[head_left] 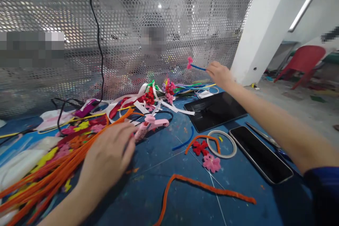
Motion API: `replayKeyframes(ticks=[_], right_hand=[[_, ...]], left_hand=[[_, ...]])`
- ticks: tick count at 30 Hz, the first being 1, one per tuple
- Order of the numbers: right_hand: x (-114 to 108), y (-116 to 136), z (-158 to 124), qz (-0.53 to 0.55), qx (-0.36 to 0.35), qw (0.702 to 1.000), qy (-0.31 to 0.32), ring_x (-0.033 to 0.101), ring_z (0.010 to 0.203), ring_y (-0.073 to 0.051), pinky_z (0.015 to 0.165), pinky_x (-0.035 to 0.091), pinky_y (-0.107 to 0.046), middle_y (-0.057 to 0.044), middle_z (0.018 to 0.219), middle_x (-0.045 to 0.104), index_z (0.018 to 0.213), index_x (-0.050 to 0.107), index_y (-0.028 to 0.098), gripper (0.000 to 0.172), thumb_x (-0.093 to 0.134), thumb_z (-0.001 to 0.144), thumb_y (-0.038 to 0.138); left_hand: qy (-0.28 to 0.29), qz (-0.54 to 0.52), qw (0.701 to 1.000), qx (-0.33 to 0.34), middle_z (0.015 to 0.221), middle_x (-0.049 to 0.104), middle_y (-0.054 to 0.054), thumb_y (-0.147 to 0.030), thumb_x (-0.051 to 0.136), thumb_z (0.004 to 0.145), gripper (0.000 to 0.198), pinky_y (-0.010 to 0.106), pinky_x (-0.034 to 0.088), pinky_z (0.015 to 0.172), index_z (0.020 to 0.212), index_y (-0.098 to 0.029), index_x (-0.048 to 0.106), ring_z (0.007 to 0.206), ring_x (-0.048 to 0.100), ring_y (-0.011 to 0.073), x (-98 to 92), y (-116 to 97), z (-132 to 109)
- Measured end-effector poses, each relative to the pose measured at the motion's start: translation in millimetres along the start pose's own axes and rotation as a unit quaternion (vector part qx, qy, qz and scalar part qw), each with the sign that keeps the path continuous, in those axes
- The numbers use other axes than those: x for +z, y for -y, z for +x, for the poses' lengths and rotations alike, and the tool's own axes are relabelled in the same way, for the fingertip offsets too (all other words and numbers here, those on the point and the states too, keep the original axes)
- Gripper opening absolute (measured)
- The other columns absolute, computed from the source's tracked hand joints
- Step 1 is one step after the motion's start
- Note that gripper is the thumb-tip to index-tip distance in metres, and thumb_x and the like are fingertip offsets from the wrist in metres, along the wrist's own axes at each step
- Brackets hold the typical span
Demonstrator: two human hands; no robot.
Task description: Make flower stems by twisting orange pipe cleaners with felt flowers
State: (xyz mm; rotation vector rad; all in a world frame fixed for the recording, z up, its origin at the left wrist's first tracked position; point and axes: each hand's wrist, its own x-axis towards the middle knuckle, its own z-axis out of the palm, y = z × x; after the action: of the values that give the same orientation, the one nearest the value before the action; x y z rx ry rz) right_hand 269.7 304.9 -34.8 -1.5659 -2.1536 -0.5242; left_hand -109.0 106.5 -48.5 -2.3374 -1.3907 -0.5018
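My right hand (220, 75) is raised over the back of the table, pinching the end of a blue pipe cleaner stem (198, 67). A pink felt flower (189, 63) sits at the stem's far tip. Low on the left, my left hand (109, 153) has its fingers and thumb closed about the near end of a pink glue gun (150, 124) on the table. Beneath and beside that hand runs a bundle of orange pipe cleaners (59, 162). A red flower (200, 147), another pink flower (212, 162) and a short blue pipe cleaner (184, 142) lie mid-table.
A black tablet (215, 111), a phone (261, 153) and scissors (262, 135) lie on the right. A white ring (234, 148) overlaps a bent orange piece. One long orange pipe cleaner (209, 189) lies in front. Flowers and ribbons (169, 90) are heaped against the perforated metal screen (169, 14).
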Motion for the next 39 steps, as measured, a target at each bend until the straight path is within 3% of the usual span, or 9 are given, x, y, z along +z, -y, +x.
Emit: replayKeyframes(ticks=[2,5,9,13,16,25,32,35,39], right_hand=[[7.9,30.5,17.6,0.045,-0.022,0.998,-0.027,0.047,0.109,-0.025,0.088,0.039,-0.036,-0.016,0.122,0.046,0.118,0.048,0.009,0.035,0.038,0.085,0.009],[13.7,71.7,18.5,0.083,-0.087,0.993,-0.009,0.045,0.109,-0.025,0.088,0.039,-0.035,-0.017,0.125,0.044,0.125,0.041,0.008,0.048,0.049,0.078,0.009],[-7.6,109.1,-28.1,0.127,-0.209,0.968,0.061,0.050,0.096,-0.022,0.083,0.039,-0.033,-0.010,0.099,0.057,0.096,0.060,0.013,0.019,0.046,0.084,0.018],[-36.6,121.4,-86.1,0.204,-0.326,0.901,0.202,0.051,0.089,-0.018,0.079,0.040,-0.029,-0.006,0.095,0.058,0.093,0.061,0.016,0.015,0.050,0.084,0.022],[-38.6,119.6,-111.6,0.193,-0.379,0.866,0.264,0.049,0.088,-0.017,0.078,0.039,-0.029,-0.008,0.100,0.057,0.102,0.057,0.015,0.023,0.051,0.080,0.012],[-16.2,116.1,-120.9,0.033,-0.360,0.913,0.191,0.048,0.084,-0.021,0.067,0.033,-0.030,-0.010,0.090,0.058,0.091,0.054,0.013,0.013,0.042,0.087,0.011],[-36.2,119.3,-112.2,0.193,-0.198,0.938,0.209,0.051,0.069,-0.016,0.064,0.034,-0.026,-0.004,0.082,0.059,0.096,0.050,0.017,0.017,0.034,0.090,0.015],[-52.9,140.7,-115.7,0.322,-0.157,0.912,0.199,0.054,0.075,-0.014,0.066,0.038,-0.024,-0.004,0.088,0.060,0.097,0.051,0.018,0.017,0.035,0.090,0.018],[-72.1,182.1,-131.0,0.433,-0.186,0.854,0.219,0.056,0.075,-0.012,0.066,0.041,-0.022,-0.002,0.086,0.062,0.092,0.053,0.018,0.013,0.042,0.088,0.015]], left_hand=[[0.056,-0.053,0.995,0.065,0.103,0.060,0.006,-0.025,0.037,0.089,0.024,0.035,0.041,0.089,0.103,-0.018,0.056,0.098,0.054,0.0217,6.8,-20.6,-4.2],[0.145,-0.106,0.981,0.077,0.100,0.061,0.004,-0.025,0.037,0.090,0.022,0.033,0.045,0.081,0.103,-0.021,0.055,0.093,0.056,0.0202,21.7,-44.0,-6.8],[0.217,-0.133,0.965,0.069,0.098,0.059,0.005,-0.027,0.045,0.088,0.017,0.035,0.045,0.078,0.099,-0.020,0.055,0.091,0.053,0.0213,36.3,-55.5,-4.4],[0.254,-0.144,0.955,0.056,0.088,0.056,0.004,-0.024,0.043,0.089,0.013,0.033,0.045,0.072,0.086,-0.018,0.054,0.085,0.052,0.0202,38.6,-57.6,-2.2],[0.255,-0.152,0.953,0.055,0.087,0.054,0.004,-0.021,0.040,0.090,0.014,0.033,0.044,0.072,0.084,-0.018,0.053,0.084,0.050,0.0201,39.3,-59.0,-4.1],[0.213,-0.175,0.958,0.078,0.090,0.053,0.006,-0.022,0.036,0.091,0.017,0.036,0.042,0.075,0.088,-0.017,0.053,0.084,0.047,0.0210,53.0,-56.9,-12.7],[0.202,-0.256,0.945,0.028,0.094,0.056,0.006,-0.027,0.040,0.089,0.017,0.037,0.041,0.079,0.095,-0.019,0.054,0.090,0.049,0.0221,50.2,-55.6,-13.0],[0.177,-0.368,0.911,-0.053,0.097,0.057,0.005,-0.035,0.050,0.084,0.031,0.034,0.044,0.078,0.111,-0.021,0.049,0.087,0.053,0.0199,41.4,-59.8,-14.0],[0.124,-0.517,0.830,-0.169,0.079,0.058,0.001,-0.037,0.052,0.081,0.024,0.024,0.045,0.059,0.095,-0.018,0.055,0.065,0.054,0.0140,25.1,-72.0,-14.0]])
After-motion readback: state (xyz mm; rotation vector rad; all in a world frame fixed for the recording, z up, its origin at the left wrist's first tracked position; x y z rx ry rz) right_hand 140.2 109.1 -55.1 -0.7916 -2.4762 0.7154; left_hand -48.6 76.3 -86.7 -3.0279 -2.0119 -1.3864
